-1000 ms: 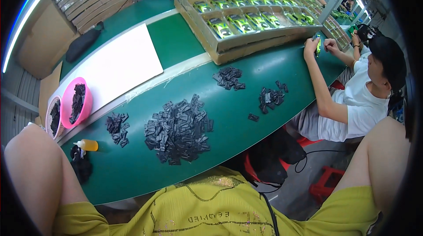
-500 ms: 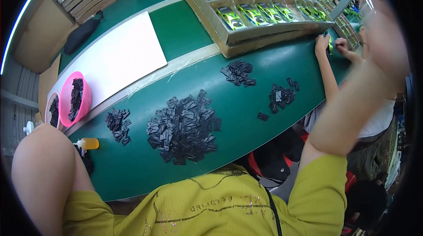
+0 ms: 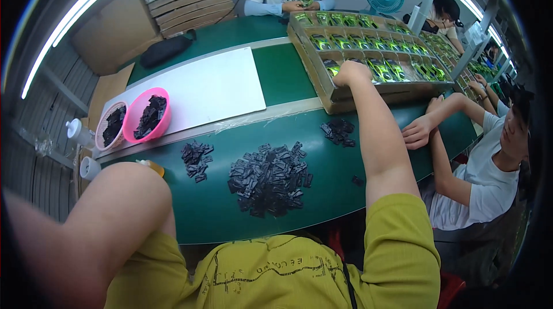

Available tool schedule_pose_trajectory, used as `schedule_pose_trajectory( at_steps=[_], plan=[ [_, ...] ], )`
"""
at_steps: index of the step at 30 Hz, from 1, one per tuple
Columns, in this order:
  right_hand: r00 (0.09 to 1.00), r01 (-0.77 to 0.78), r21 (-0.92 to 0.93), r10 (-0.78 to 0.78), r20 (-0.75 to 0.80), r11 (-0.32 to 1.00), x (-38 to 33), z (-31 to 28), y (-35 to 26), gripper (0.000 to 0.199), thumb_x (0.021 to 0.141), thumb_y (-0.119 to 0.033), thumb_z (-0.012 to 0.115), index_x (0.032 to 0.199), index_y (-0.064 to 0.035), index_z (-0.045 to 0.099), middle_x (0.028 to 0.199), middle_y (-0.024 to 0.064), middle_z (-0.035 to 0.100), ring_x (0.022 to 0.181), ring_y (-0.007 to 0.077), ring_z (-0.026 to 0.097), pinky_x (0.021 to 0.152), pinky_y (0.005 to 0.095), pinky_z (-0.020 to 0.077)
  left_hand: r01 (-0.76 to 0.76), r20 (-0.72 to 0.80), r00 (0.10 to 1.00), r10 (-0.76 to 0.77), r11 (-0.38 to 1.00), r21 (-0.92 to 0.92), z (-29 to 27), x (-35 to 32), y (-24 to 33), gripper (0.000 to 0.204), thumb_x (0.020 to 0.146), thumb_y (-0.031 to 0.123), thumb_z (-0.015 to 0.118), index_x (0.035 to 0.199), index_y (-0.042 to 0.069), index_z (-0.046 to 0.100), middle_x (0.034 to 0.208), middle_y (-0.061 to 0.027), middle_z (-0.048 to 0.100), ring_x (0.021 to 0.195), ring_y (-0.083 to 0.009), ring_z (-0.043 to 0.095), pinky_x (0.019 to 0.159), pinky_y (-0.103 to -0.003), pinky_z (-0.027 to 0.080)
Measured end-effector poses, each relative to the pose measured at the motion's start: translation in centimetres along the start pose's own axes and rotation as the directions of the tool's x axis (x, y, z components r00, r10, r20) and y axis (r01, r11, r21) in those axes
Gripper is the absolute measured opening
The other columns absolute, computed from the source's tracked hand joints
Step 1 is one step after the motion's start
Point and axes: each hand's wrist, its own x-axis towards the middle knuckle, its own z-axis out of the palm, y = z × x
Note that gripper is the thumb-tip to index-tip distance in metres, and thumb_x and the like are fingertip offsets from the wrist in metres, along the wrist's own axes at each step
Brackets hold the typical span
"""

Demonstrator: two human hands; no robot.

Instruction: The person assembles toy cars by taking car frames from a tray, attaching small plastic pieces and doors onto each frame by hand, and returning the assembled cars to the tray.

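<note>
Big heap of small parts (image 3: 269, 179) on the table (image 3: 219, 217), straight ahead. Smaller pile (image 3: 196, 158) just left of it, another (image 3: 339, 131) right and farther back. Two bowls (image 3: 147, 116) at far left, beside a flat sheet (image 3: 199, 90). Compartmented cardboard tray (image 3: 368, 64) behind, right; right hand (image 3: 351, 71) in its near row.

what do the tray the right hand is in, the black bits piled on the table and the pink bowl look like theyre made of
Tray: likely corrugated cardboard, with matte brown walls and dividers; the right hand reaches into it.
Black bits: probably moulded plastic, small, dark and dull, though too small to tell for sure.
Pink bowl: seemingly plastic, with even bright colour and a smooth, thin rim.
</note>
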Motion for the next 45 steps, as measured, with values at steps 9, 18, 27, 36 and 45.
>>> schedule_pose_trajectory(
  at_steps=[9,18,27,36,45],
  plan=[
    [0.959,0.077,0.655,0.123,-0.254,0.752,-0.4,0.7,5.4,0.069,0.068,-0.05,0.08,0.11,0.0033,0.072,0.106,0.0207,0.072,0.093,0.0305,0.072,0.081,0.0369,0.0565,0.176,-0.027,0.983,-0.181,0.898,0.403,-2.3,-8.3,0.5,0.055,0.093,0.031,0.06,0.137,-0.001,0.051,0.142,-0.0218,0.052,0.14,-0.0382,0.042,0.118,-0.054,0.028],
    [0.865,0.173,0.976,-0.453,-0.215,-0.133,-18.1,4.1,10.2,0.039,0.098,-0.035,0.06,0.117,-0.0004,0.064,0.099,0.0068,0.072,0.089,0.0144,0.07,0.074,0.0244,0.0545,0.149,-0.084,0.664,-0.743,0.021,0.989,-4.2,-26.6,-5.1,0.098,0.075,0.063,0.074,0.146,0.003,0.042,0.155,-0.028,0.03,0.149,-0.0439,0.018,0.12,-0.051,0.02],
    [0.921,-0.204,0.885,-0.389,0.029,-0.419,-29.7,15.1,7.2,0.041,0.101,-0.026,0.056,0.128,0.0045,0.055,0.112,0.0177,0.068,0.099,0.024,0.069,0.079,0.0318,0.0569,0.035,-0.033,0.629,-0.776,-0.013,0.999,-1.4,-27.5,-11.2,0.114,0.074,0.082,0.06,0.157,0.011,0.026,0.16,-0.0269,0.021,0.151,-0.0428,0.011,0.119,-0.061,0.011],
    [0.898,-0.213,0.856,-0.44,-0.019,-0.472,-27.5,16.1,1.4,0.031,0.099,-0.016,0.061,0.118,0.008,0.059,0.113,0.0145,0.065,0.1,0.021,0.064,0.089,0.0304,0.0533,0.115,-0.146,0.666,-0.732,-0.093,0.989,-2.3,-26.8,-10.6,0.117,0.067,0.08,0.068,0.154,0.012,0.032,0.158,-0.0254,0.027,0.15,-0.0437,0.016,0.118,-0.063,0.013],
    [0.94,-0.049,0.879,-0.319,-0.12,-0.473,-22.8,15.6,0.3,0.031,0.097,-0.021,0.064,0.117,0.0019,0.062,0.111,0.0095,0.067,0.104,0.0208,0.064,0.089,0.0331,0.0515,0.12,-0.088,0.632,-0.77,-0.015,0.993,-3.6,-26.8,-11.5,0.112,0.07,0.078,0.067,0.154,0.012,0.033,0.158,-0.0252,0.027,0.15,-0.0427,0.017,0.12,-0.059,0.016]
  ],
)
